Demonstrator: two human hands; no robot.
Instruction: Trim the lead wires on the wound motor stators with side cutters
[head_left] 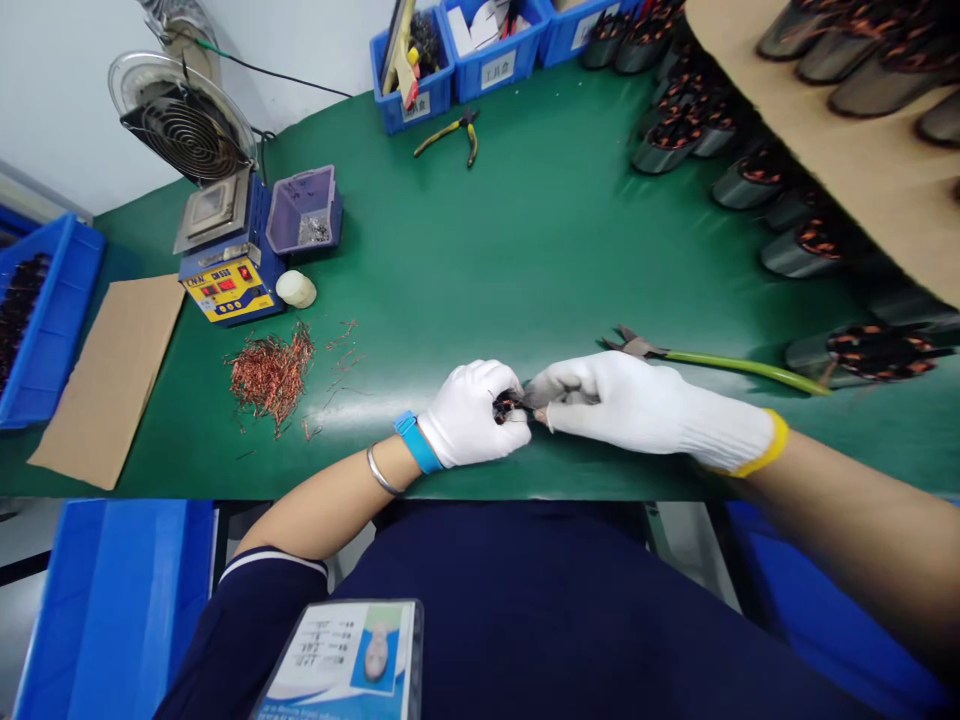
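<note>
My left hand (476,412), in a white glove, is closed around a motor stator with copper windings (507,405), most of it hidden by the fingers. From the right, my right hand (600,400), gloved with a yellow cuff, pinches at the stator's end; the fingertips look grey. What lies between them, perhaps a thin wire or lead, is too small to name. Just beyond the right hand lie cutting pliers (720,360) with green handles. A finished-looking stator (862,355) with black and copper leads rests on its side at the right.
A pile of copper wire scraps (274,375) lies at left, near a blue-yellow solder pot unit (232,285), a purple bin (304,215) and a fan (184,130). Yellow-handled pliers (454,133) lie before blue boxes (495,70). Several stators (664,145) stand beneath a cardboard sheet (817,130).
</note>
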